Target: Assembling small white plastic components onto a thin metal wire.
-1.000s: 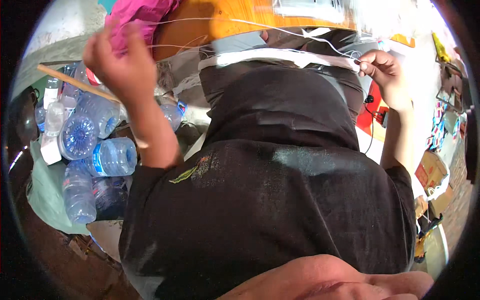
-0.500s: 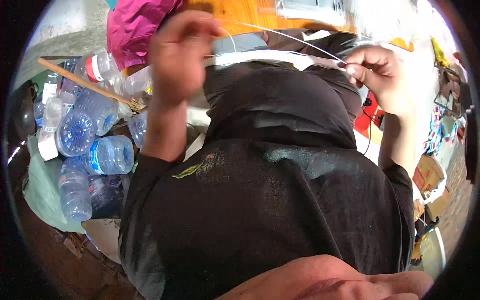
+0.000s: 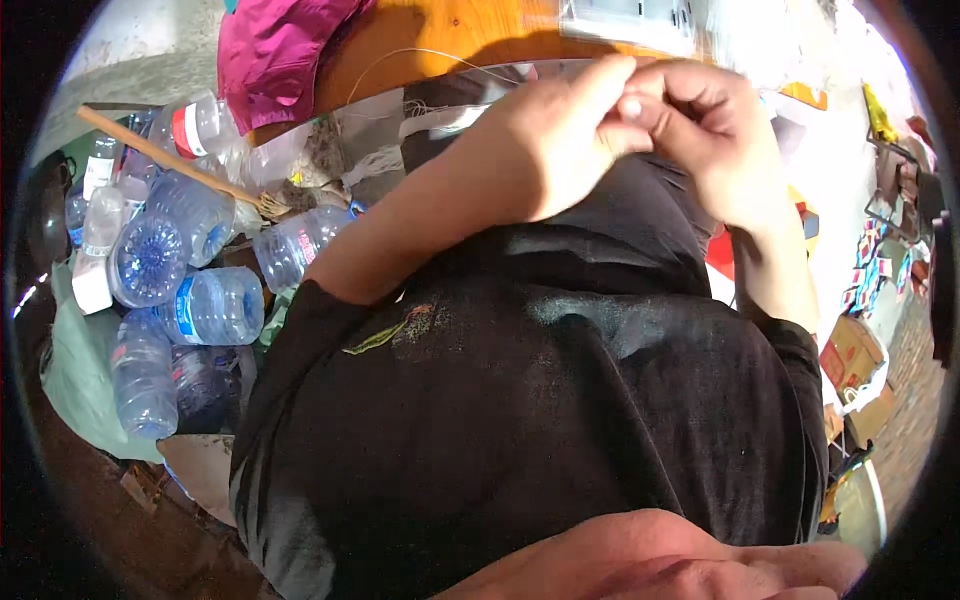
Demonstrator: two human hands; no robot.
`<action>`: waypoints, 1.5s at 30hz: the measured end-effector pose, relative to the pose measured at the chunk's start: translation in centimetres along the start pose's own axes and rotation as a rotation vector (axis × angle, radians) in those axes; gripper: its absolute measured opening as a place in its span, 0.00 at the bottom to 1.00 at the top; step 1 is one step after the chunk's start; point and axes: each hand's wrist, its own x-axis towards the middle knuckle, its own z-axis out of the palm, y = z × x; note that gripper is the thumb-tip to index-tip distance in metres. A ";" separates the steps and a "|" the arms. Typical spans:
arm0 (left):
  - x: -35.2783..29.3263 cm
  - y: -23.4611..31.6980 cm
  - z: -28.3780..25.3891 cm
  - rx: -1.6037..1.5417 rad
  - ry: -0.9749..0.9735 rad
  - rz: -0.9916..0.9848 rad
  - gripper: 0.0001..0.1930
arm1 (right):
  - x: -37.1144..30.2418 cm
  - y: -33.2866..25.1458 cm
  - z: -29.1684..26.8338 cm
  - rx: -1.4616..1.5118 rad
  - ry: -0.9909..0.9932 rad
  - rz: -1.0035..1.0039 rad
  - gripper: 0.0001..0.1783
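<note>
1. I see the left hand (image 3: pixel 565 135) in the upper centre of the frame, fingers reaching right toward the other hand's fingertips.
2. The right hand (image 3: pixel 715 135) sits just right of it, fingers bent and thumb pointing left. The fingertips of both hands meet or nearly meet; I cannot tell from here whether either pinches anything.
3. On my feed, the thin pale thread (image 3: pixel 405 51) arches across the upper centre-left, over the front of the orange wooden table (image 3: pixel 450 25), its right end running toward the left hand.
4. Below it, I can make out part of a white strip (image 3: pixel 445 122) across the dark-clothed lap, partly covered by the left forearm.
5. Pink cloth (image 3: pixel 275 70) hangs at upper left; clear plastic bottles (image 3: pixel 215 305) fill the left side, with a wooden-handled brush (image 3: pixel 165 155) across them.
</note>
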 end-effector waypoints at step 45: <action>2.7 -2.6 2.8 -0.342 0.004 -0.092 0.10 | -1.6 8.4 -3.7 1.262 -0.406 0.165 0.17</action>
